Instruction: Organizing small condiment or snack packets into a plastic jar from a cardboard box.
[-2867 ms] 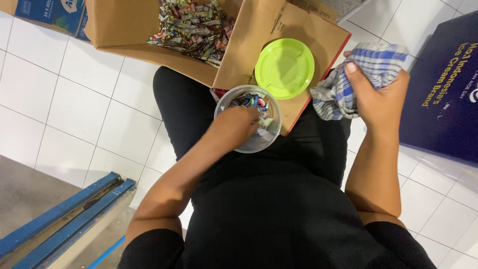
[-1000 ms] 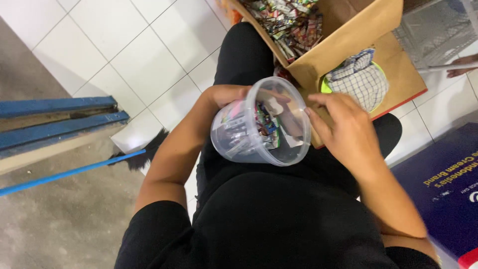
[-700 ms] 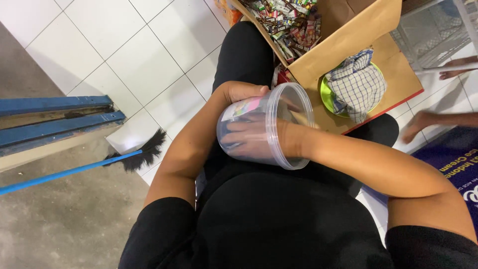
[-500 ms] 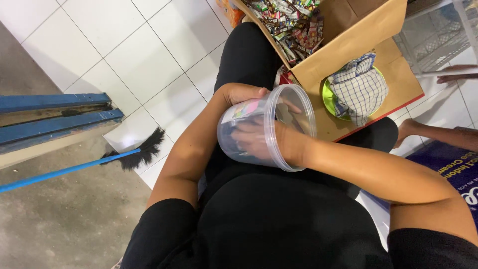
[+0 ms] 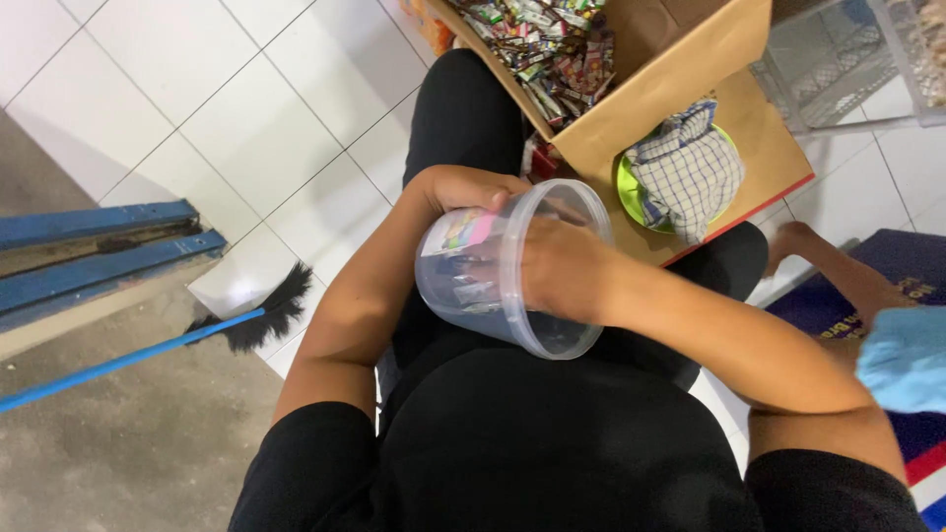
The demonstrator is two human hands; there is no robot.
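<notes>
Here, at the far left, a blue-handled broom (image 5: pixel 246 320) lies across the seam between grey concrete and white floor tiles (image 5: pixel 246 108), well apart from the work. Over the person's lap the left hand (image 5: pixel 463 187) is closed around the outside of a clear plastic tub (image 5: pixel 493 266), gripping its wall near the bottom, by a bright label. The tub is tipped on its side, long axis running left to right, open mouth toward the person's right. The right hand (image 5: pixel 557 276) is plunged in through that mouth, past the rim; through the plastic it is blurred, and whether its fingers are curled or spread cannot be told. Further right, an open cardboard box (image 5: pixel 680 69) holds a heap of small wrapped sweets (image 5: pixel 547 44). On its flap a checked cloth (image 5: pixel 685 167) covers a green lid (image 5: pixel 631 192).
</notes>
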